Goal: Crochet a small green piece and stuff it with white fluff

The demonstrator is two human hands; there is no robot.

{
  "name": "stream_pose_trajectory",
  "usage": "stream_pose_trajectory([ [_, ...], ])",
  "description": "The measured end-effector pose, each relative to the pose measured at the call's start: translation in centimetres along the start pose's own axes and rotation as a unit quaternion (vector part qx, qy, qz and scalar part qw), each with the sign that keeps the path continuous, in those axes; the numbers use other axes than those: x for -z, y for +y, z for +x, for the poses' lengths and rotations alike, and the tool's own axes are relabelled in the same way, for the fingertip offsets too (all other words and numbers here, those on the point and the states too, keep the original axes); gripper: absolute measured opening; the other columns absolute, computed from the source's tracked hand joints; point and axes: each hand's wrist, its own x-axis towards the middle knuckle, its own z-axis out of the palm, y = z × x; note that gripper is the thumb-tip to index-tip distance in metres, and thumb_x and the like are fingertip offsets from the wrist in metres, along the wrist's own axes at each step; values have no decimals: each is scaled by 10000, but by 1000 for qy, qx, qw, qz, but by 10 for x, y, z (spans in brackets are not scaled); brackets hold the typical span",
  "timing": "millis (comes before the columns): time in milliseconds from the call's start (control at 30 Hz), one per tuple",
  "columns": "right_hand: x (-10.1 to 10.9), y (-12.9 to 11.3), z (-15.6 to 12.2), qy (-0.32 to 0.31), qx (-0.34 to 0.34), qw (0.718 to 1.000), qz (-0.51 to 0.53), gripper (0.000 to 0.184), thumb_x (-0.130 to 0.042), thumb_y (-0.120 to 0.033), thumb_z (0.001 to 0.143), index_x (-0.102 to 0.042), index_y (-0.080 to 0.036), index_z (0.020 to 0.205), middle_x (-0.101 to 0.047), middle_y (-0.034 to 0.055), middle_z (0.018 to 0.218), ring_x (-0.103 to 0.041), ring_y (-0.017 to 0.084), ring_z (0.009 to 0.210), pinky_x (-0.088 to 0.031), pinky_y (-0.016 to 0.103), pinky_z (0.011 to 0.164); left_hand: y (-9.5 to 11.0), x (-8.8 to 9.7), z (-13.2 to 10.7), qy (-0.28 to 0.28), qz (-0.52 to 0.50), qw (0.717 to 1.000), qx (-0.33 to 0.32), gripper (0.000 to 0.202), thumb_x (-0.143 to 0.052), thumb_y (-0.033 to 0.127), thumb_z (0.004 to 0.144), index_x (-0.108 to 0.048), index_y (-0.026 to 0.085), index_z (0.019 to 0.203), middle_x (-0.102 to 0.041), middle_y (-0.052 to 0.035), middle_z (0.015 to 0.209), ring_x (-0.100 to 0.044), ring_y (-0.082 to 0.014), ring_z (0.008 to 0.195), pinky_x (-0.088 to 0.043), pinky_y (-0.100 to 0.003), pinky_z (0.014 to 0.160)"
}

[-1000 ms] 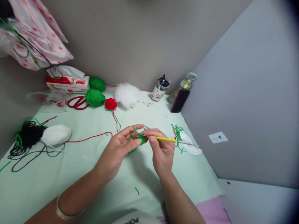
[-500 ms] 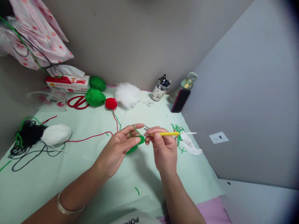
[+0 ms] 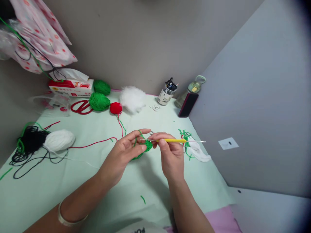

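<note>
**Above the middle of the table: hook tip at the green piece**

Above the pale green cloth (image 3: 73,181), the left hand (image 3: 122,154) pinches a small green piece (image 3: 147,146) between thumb and fingers. Its forefinger is stretched out with a green strand (image 3: 140,132) looped over it. The right hand (image 3: 171,157) is closed on the yellow handle of a hook (image 3: 173,140), which lies level with its tip at the piece's edge. The hands almost touch, with the piece between them and clear of the cloth.

This looks like the middle of a stitch. The next move calls for a steady pinch and a taut strand so the tip can catch it.

Thread scraps (image 3: 184,136) lie just right of the hands. A white ball (image 3: 59,140) and a black tangle (image 3: 29,140) lie well to the left. Two green balls (image 3: 99,101), a red ball (image 3: 115,108) and white fluff (image 3: 132,98) sit by the far wall.
</note>
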Motion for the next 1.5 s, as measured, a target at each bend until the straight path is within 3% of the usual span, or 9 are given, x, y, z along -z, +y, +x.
stream_pose_trajectory([
  [400, 0, -3, 3, 28, -20, 996, 80, 188, -633, -335, 997, -724, -216, 884, -702, 17, 805, -670, 152, 749, -557, 282, 677, 0, 0, 0, -8, 23, 1000, -3, 337, -780, 324, 862, -780, 302, 1198, -665, -31, 1001, -572, -203, 986, -437, -292, 865],
  [633, 5, -14, -3, -13, 65, 995, -79, 200, -516, -253, 1053, -694, -222, 967, -740, 43, 888, -719, 184, 845, -596, 344, 755, 0, 0, -1, 18, 49, 998, -26, 323, -775, 276, 861, -785, 297, 1183, -600, -9, 911, -541, -173, 880, -441, -277, 811],
  [700, 4, -14, -6, -34, 144, 973, -176, 204, -489, -186, 1047, -688, -230, 1030, -744, 52, 907, -722, 193, 866, -599, 361, 769, -2, -2, -2, 41, 73, 996, -43, 330, -774, 249, 857, -781, 300, 1183, -589, 1, 913, -531, -163, 864, -442, -273, 816],
  [800, 1, -6, -11, -52, 275, 902, -329, 254, -541, -123, 1002, -686, -257, 1161, -753, 76, 975, -719, 212, 896, -599, 379, 769, -6, -6, -2, 67, 55, 995, -56, 464, -805, 254, 834, -724, 305, 1288, -614, 8, 921, -537, -158, 852, -452, -269, 811],
  [900, -1, 3, -15, -7, 324, 864, -386, 338, -609, -111, 969, -708, -308, 1224, -750, 80, 1035, -717, 219, 934, -607, 388, 792, -7, -8, -1, 35, -72, 997, 21, 575, -847, 305, 804, -681, 255, 1352, -588, 37, 773, -481, -114, 669, -466, -269, 762],
  [1000, 0, 1, -11, 31, 243, 930, -275, 253, -568, -146, 1001, -737, -287, 1127, -747, 66, 963, -710, 211, 867, -603, 393, 760, -3, -6, 2, -7, -157, 983, 93, 465, -843, 284, 814, -741, 188, 1256, -421, 106, 589, -254, -58, 509, -473, -274, 772],
  [1100, 1, -4, -4, 38, 116, 988, -94, 199, -554, -229, 1027, -746, -245, 979, -718, 44, 852, -664, 177, 724, -569, 347, 646, 2, -3, 1, -6, -129, 989, 71, 455, -831, 257, 819, -744, 209, 1263, -520, 72, 643, -354, -73, 545, -441, -265, 744],
  [1233, -1, -2, 0, 6, 66, 997, -35, 173, -612, -287, 1009, -772, -239, 964, -752, 53, 911, -679, 186, 806, -551, 333, 663, 4, -3, 0, 2, -62, 997, 45, 451, -844, 294, 797, -754, 246, 1236, -694, -18, 925, -556, -141, 784, -408, -270, 735],
  [1500, 1, -8, -5, 45, 72, 996, -14, 179, -613, -239, 1011, -784, -236, 957, -725, 30, 857, -647, 147, 727, -536, 301, 649, 9, 3, 1, 26, -23, 999, 23, 435, -849, 294, 787, -768, 253, 1213, -585, 20, 848, -503, -126, 737, -389, -258, 681],
])
